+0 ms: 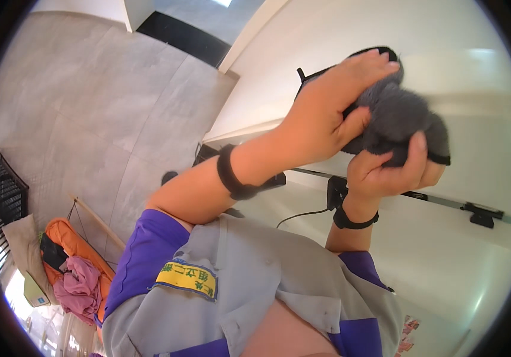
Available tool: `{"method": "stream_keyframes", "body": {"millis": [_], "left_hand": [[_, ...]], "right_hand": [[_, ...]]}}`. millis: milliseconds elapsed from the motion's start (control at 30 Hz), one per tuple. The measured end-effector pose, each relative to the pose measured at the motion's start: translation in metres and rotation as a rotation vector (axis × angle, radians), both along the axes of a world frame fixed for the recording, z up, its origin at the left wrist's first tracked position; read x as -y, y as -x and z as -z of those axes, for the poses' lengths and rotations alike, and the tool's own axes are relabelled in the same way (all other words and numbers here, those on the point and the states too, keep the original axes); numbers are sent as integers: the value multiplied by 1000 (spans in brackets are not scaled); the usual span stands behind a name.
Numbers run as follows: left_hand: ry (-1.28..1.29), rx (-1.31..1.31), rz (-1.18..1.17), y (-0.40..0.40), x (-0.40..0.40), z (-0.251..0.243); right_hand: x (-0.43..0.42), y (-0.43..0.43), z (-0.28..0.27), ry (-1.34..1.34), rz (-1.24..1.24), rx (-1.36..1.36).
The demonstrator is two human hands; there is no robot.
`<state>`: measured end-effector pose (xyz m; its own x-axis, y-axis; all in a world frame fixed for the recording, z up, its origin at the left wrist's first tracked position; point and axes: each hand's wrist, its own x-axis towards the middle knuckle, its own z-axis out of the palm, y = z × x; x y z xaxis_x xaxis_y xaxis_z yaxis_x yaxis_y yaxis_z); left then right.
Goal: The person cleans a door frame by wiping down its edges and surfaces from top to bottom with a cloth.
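A dark grey plush cloth [399,114] with black edging is bunched between my two hands. A small black loop sticks out at its far left corner. My left hand [333,105] lies over the cloth from the left, its fingers stretched across the top and its thumb pressed on the near side. From below, my right hand [396,174] grips the lower folds, its thumb and a raised finger against them. Part of the cloth is hidden behind my left hand. Both wrists wear a black band. Behind the cloth is a smooth, glossy white surface [470,98].
Along a dark seam in the white surface sit a black device with a cable [337,193] and another black fitting [481,215]. Grey tiled floor [72,89] spreads to the left. There, a black wire rack [3,187], an orange garment [65,232], pink fabric [79,283] and a wooden pole [99,221] appear.
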<state>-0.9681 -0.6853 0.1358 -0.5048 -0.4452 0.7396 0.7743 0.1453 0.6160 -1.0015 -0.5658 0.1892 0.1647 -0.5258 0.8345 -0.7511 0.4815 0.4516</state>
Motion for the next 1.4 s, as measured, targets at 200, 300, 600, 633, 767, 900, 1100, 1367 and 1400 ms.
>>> {"method": "stream_keyframes", "body": {"millis": [200,300,600,633,767,900,1100,1367,1400], "left_hand": [[95,197,16,-10,-4,105],[87,276,97,-15,-5,161],[-18,602,249,-40,-8,279],[-18,608,258,-42,-9,288],[-76,704,193,-47,-14,320],[-126,755,149,-50,-17,367],[-112,820,139,-52,-18,452],[-37,820,96,-51,-19,576],[-31,814,94,-50,-19,591]], "right_hand": [[-8,-7,90,-272,-111,201],[-5,-13,145,-262,-110,186],[-19,-42,270,-457,173,402],[-17,-43,277,-458,181,411],[-16,-44,312,-496,194,384],[-16,-42,357,-562,115,416],[-21,-32,439,-667,23,373],[-23,-25,541,-776,-12,256],[-24,-23,554,-789,-13,229]]}}
